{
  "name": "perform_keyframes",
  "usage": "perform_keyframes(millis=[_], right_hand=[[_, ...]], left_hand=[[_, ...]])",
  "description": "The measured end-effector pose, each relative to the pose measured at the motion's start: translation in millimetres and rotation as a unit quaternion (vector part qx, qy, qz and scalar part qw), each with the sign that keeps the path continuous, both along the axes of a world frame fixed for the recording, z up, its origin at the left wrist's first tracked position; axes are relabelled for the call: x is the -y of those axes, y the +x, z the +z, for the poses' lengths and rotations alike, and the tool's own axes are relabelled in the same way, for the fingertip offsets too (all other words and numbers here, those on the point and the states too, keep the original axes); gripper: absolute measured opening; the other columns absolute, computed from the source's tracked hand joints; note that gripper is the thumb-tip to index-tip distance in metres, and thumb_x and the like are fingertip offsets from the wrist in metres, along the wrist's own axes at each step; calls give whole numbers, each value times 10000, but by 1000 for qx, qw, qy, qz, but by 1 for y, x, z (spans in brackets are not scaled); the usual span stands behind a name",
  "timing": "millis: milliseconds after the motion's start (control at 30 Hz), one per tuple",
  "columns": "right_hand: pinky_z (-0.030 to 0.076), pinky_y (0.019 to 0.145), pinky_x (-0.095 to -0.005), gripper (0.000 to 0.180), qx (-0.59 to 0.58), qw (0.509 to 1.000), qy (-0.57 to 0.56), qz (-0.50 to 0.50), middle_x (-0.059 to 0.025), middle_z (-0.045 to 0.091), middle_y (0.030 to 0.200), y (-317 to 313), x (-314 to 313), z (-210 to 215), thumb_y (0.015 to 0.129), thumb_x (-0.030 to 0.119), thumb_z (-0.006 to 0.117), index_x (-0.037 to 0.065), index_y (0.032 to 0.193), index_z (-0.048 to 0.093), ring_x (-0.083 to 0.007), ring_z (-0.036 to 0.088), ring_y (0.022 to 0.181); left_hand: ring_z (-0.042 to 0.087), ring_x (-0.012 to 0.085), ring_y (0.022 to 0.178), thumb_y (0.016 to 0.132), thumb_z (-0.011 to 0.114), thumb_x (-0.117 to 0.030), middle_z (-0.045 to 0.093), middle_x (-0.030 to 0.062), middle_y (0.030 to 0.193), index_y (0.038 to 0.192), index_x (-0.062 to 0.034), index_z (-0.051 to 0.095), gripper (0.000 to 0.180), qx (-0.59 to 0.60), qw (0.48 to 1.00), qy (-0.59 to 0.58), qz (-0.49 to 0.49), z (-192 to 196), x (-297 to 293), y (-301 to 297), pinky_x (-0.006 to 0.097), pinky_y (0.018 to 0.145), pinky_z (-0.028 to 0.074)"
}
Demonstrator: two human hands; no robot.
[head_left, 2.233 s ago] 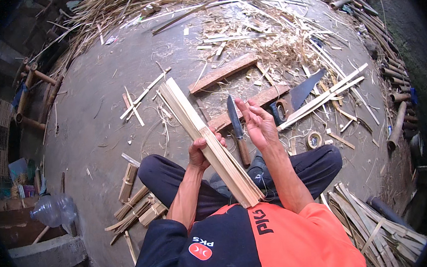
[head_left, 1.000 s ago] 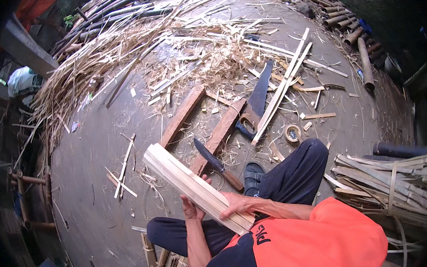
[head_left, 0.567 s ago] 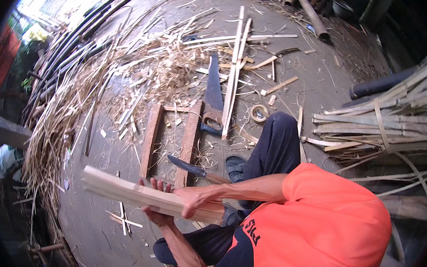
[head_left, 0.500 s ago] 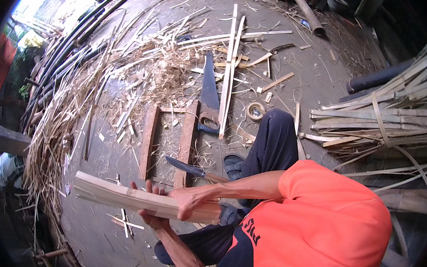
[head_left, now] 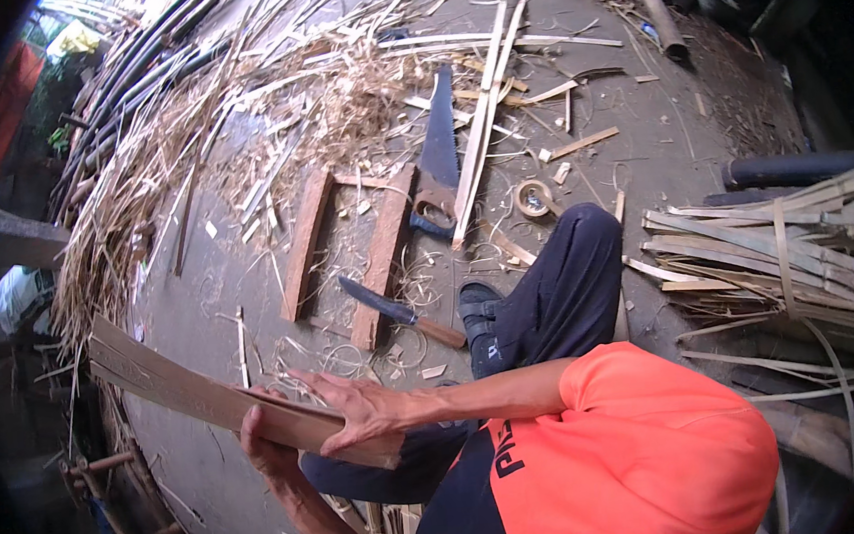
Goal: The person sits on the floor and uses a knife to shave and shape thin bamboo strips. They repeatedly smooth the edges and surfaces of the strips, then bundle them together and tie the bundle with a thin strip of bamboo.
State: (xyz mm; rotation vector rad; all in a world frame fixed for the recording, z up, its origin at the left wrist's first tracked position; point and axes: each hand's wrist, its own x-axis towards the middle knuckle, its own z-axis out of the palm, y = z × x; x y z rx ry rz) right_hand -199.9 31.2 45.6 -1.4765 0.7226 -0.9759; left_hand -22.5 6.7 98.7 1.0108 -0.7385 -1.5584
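I hold a flat bundle of bamboo strips [head_left: 178, 386] aslant across my lap, its far end reaching out to the left. My left hand [head_left: 268, 442] is closed around its lower edge near the middle. Over the bundle nearer my body lies my right hand [head_left: 363, 409], its fingers stretched along the upper edge and its thumb across the face, gripping it. On the floor beyond, a large knife [head_left: 379, 299] with a wooden handle lies partly over a low wooden frame [head_left: 386, 255]. A handsaw [head_left: 438, 151] rests against the frame's right side.
Long pale strips [head_left: 487, 112] and a roll of tape [head_left: 533, 198] lie beside the saw. A heap of shavings [head_left: 354, 102] spreads farther off. At the right is a tied bundle of split bamboo [head_left: 746, 242]; dark poles [head_left: 124, 115] are stacked at the far left.
The bundle has turned, showing a browner face, and its far end has shifted left. My left hand's spread fingers have closed around it, while my right hand's fingers have stretched out along it.
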Motion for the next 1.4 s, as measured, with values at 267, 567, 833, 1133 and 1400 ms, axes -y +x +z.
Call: perform_keyframes(millis=[267,567,833,1133,1400], right_hand=[[469,689,-456,1072,-206,974,-93,-13,-228,442,1007,-8,-32,-20,603,244,735,21,1380,30,-394,533,851],[387,862,-434,1069,-30,993,-56,95,-234,415,1068,-13,-19,-25,652,330,726,40,1387,7,-400,460,1011],[432,890,-317,638,-83,996,40,-8,-151,451,1186,-40,3,-64,690,98,708,19,1246,405,-247,473,1102],[471,748,-357,409,-434,900,23,41,-166,581,881,-123,-27,-220,671,51,644,-7,1062,539,-282,583,824],[478,716,-347,309,-425,904,44,26,-160,603,841,-116,-24,-239,704,80,625,-4,997,574,-262,599,772]], left_hand=[[529,254,1003,726,604,-207,526,126,1056,1237,-76,383,572,-99,994,-24,-25,-47,-18,-37,425,953,389],[549,228,913,722,582,-189,547,93,977,1178,-81,416,498,-74,995,-10,70,-52,-34,-8,389,881,415],[544,221,844,625,648,-210,553,114,912,1052,-12,490,497,337,932,37,129,84,-62,126,341,761,456],[589,286,761,527,704,-121,582,123,840,971,-49,512,490,802,591,72,55,-28,-135,50,368,664,470],[552,299,737,543,714,-108,523,110,775,1005,-60,503,510,782,609,-43,125,-35,-143,41,388,662,451]])
